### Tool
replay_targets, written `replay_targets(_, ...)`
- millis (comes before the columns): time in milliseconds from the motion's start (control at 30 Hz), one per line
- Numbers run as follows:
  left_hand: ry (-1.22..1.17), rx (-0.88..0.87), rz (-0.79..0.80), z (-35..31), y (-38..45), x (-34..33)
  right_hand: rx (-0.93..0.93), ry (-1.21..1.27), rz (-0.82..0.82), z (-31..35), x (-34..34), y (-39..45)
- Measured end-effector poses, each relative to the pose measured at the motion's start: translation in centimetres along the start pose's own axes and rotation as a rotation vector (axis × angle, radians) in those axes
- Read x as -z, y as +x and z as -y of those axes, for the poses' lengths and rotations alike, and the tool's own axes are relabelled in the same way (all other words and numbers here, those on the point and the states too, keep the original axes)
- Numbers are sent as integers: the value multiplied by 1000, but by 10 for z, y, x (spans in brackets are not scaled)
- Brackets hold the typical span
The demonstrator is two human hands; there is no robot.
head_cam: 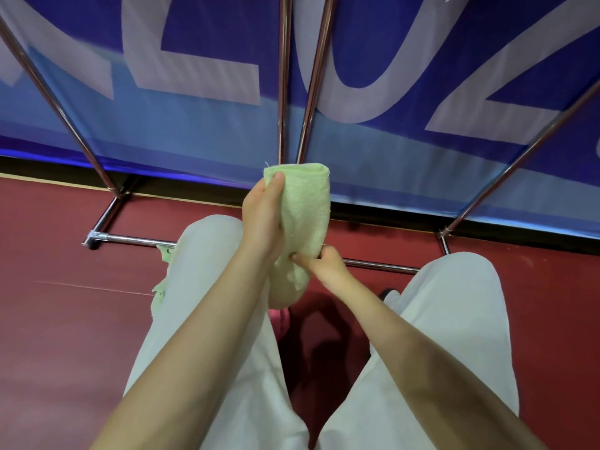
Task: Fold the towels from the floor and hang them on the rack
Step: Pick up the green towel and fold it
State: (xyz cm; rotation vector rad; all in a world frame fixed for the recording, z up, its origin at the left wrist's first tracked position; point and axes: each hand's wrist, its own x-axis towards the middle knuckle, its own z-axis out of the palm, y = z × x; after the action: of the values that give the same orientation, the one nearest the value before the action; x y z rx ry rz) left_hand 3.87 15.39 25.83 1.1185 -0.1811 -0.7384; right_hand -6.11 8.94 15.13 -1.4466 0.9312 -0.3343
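Between the two knees, in the head view, I see a pale green towel (303, 206) held up in the air, in front of the chrome rack (282, 76) whose bars fan upward across a blue banner (194, 43) with big pale letters. The left hand (263, 219) grips the towel's left edge, thumb laid flat over the upper corner and the other fingers hidden behind the cloth. The right hand (324, 263) pinches the lower part of the towel between thumb and curled fingers, just where the cloth narrows. Below that pinch a short tail of towel hangs loose. The top edge looks doubled over, so I judge the folding step is in hand and partly done: the cloth is already a narrow strip, not a flat sheet.

Lower left, behind the left trouser leg (211, 319), bits of another green towel (159, 297) peek out on the red floor (65, 352), so more work seems to remain. Something pink (279, 316) shows under the held towel; I cannot tell what it is.

Next, I would expect to square the fold, bringing the hanging tail into line, then lift the strip and drape it over a bar. That calls for keeping both grips firm so the layers do not slip apart, and picking a bar within reach; the horizontal base rail (136, 239) is low, so I would look higher.
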Motion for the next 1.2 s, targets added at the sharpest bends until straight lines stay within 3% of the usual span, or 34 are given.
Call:
replay_targets(200, -31, 11, -22, -3, 6, 11, -126, -178, 99, -26, -16, 9)
replay_targets(367, -61, 27, -71, -5, 13, 22, -122, -239, 178, -36, -10, 10)
replay_targets(633, -275, 38, -135, -15, 22, 35, -56, -71, -37, -7, -11, 5)
replay_targets(900, -234, -5, -223, -16, 24, 45, -14, 249, -10, 10, 4, -26)
replay_targets(1033, -132, -21, -240, -13, 23, 45, 63, 210, -44, 14, 26, -36)
replay_targets(1200, -6, -59, -194, -3, 19, 37, 187, -24, -195, 16, 52, -47)
